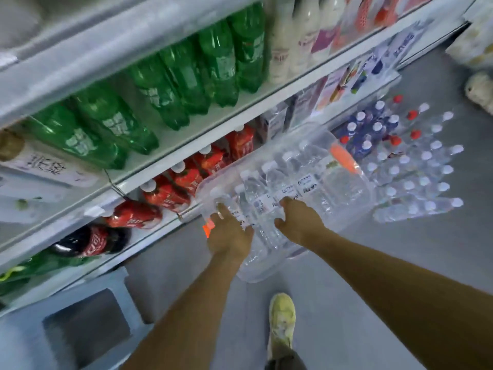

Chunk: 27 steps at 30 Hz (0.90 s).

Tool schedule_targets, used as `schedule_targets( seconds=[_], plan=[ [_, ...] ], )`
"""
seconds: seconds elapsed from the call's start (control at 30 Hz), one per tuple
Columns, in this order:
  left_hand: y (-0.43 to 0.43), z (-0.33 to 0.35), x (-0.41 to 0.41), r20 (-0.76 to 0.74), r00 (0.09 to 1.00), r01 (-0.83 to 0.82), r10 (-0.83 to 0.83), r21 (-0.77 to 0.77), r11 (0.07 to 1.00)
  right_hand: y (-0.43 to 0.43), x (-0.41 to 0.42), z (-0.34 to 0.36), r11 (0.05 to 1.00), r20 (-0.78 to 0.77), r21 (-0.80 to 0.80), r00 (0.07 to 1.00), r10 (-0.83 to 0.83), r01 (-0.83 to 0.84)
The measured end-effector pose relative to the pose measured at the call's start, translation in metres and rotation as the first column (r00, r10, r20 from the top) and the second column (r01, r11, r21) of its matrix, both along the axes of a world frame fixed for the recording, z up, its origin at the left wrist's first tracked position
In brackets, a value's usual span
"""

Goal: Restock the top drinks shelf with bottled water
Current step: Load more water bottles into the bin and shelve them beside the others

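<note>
A clear plastic basket (354, 180) with an orange handle holds several water bottles (269, 188) with white caps and stands on the floor by the shelving. My left hand (229, 233) reaches in at the basket's near left and its fingers curl round one bottle. My right hand (298, 222) is beside it, fingers wrapped round the body of another bottle. Both forearms stretch down from the lower edge of the view. The top shelf is out of view.
Shelves on the left carry green soda bottles (186, 76), red-labelled bottles (186, 180) and cola (90, 241). More bottled water (416, 180) and blue-labelled bottles (370, 132) stand on the floor behind the basket. A grey step stool (88, 329) sits lower left; my yellow shoe (281, 321) is on the floor.
</note>
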<state>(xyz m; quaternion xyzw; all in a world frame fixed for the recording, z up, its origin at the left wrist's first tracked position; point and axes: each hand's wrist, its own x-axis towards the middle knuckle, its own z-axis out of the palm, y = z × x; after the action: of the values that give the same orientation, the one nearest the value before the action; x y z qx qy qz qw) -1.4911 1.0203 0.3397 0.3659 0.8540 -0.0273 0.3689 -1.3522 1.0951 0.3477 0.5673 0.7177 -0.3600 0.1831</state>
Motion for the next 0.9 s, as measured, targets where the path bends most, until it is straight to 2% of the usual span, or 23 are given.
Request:
schedule_targets(
  seconds=[0.1, 0.2, 0.27, 0.37, 0.43, 0.5, 0.57, 0.6, 0.67, 0.7, 0.77, 0.83, 0.9],
  plan=[
    [0.013, -0.014, 0.006, -0.128, 0.977, 0.165, -0.172, -0.065, 0.984, -0.008, -0.020, -0.038, 0.988, 0.089, 0.044, 0.985, 0.147, -0.151],
    [0.026, -0.026, 0.005, -0.142, 0.965, 0.202, -0.219, -0.125, 0.971, -0.016, -0.029, -0.061, 0.931, 0.253, 0.099, 0.914, 0.318, -0.351],
    [0.032, -0.034, 0.008, -0.121, 0.978, 0.152, -0.168, -0.132, 0.980, -0.019, -0.030, -0.070, 0.899, 0.306, 0.174, 0.890, 0.338, -0.401],
    [0.033, -0.047, 0.018, -0.025, 1.000, -0.014, 0.011, -0.105, 0.994, -0.016, -0.031, -0.084, 0.824, 0.342, 0.343, 0.877, 0.337, -0.450],
    [0.029, -0.053, 0.018, 0.060, 0.992, -0.107, 0.109, -0.028, 0.994, -0.015, -0.032, -0.088, 0.832, 0.318, 0.360, 0.894, 0.316, -0.422],
    [0.023, -0.055, 0.012, 0.141, 0.982, -0.131, 0.128, 0.013, 0.991, -0.013, -0.033, -0.083, 0.882, 0.262, 0.275, 0.913, 0.314, -0.382],
    [0.018, -0.053, 0.003, 0.223, 0.962, -0.167, 0.157, 0.025, 0.986, -0.008, -0.033, -0.073, 0.949, 0.146, 0.174, 0.960, 0.239, -0.263],
    [0.015, -0.053, -0.001, 0.263, 0.947, -0.198, 0.186, 0.021, 0.980, -0.005, -0.031, -0.071, 0.978, 0.065, 0.112, 0.984, 0.168, -0.174],
    [0.012, -0.048, -0.008, 0.336, 0.908, -0.269, 0.251, 0.007, 0.963, 0.005, -0.023, -0.068, 0.993, -0.070, -0.110, 0.997, -0.042, 0.035],
    [0.010, -0.043, -0.011, 0.373, 0.881, -0.315, 0.291, 0.002, 0.949, 0.008, -0.019, -0.064, 0.959, -0.117, -0.247, 0.979, -0.169, 0.137],
    [0.005, -0.029, -0.017, 0.461, 0.803, -0.419, 0.379, -0.016, 0.908, 0.009, -0.010, -0.051, 0.834, -0.170, -0.470, 0.898, -0.406, 0.288],
    [-0.004, -0.011, -0.024, 0.559, 0.719, -0.503, 0.412, 0.009, 0.864, 0.002, -0.003, -0.033, 0.735, -0.202, -0.593, 0.823, -0.531, 0.328],
    [-0.020, 0.015, -0.032, 0.637, 0.652, -0.554, 0.410, 0.032, 0.832, -0.009, 0.003, -0.019, 0.687, -0.248, -0.668, 0.784, -0.569, 0.287]
  ],
)
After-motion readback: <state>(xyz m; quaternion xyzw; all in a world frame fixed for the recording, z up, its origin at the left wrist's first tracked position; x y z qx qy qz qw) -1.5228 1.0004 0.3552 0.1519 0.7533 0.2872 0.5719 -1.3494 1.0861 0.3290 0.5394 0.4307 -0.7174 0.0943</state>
